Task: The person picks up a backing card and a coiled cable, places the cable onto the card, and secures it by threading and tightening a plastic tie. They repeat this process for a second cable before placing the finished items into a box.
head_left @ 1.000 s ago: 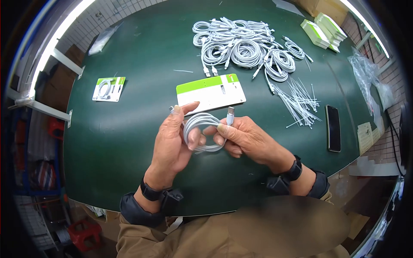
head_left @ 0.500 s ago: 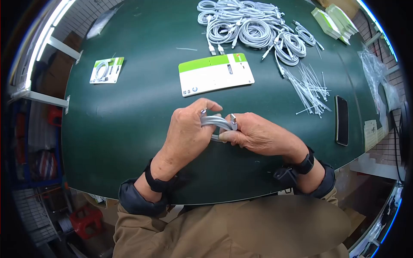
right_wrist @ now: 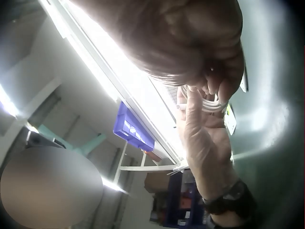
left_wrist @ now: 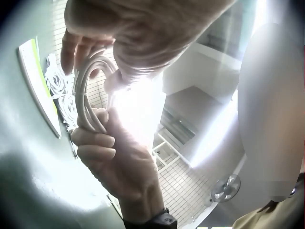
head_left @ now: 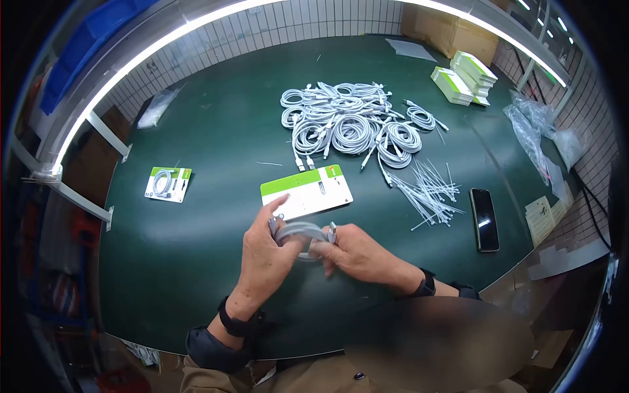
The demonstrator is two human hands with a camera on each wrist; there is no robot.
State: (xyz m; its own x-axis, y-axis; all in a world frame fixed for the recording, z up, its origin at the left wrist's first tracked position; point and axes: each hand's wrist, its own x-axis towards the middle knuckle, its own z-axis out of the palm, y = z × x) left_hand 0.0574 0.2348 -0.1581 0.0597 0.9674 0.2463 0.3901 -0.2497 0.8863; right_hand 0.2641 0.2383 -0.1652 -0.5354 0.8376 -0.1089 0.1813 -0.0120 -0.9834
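In both hands, just above the table, is a coiled white USB cable (head_left: 301, 229), blurred in the head view. My left hand (head_left: 263, 259) grips the coil's left side, its index finger stretched out past the loops. On the other side, my right hand (head_left: 363, 254) pinches the coil, and a metal USB plug (head_left: 332, 231) sticks up beside its thumb. The left wrist view shows the loops of the coil (left_wrist: 82, 98) upright between the two hands. Just beyond the hands lies a white and green card package (head_left: 304, 195).
A heap of coiled white cables (head_left: 350, 124) lies farther back. Loose cable ties (head_left: 429, 195) and a phone (head_left: 484, 219) are on the right. A packaged cable (head_left: 168, 184) lies left. Stacked green and white packages (head_left: 465, 80) and plastic bags (head_left: 534, 134) line the far right.
The head view has tilted up and shifted. My left hand has turned over about the coil and back again, its index finger now extended. The right hand keeps its pinch.
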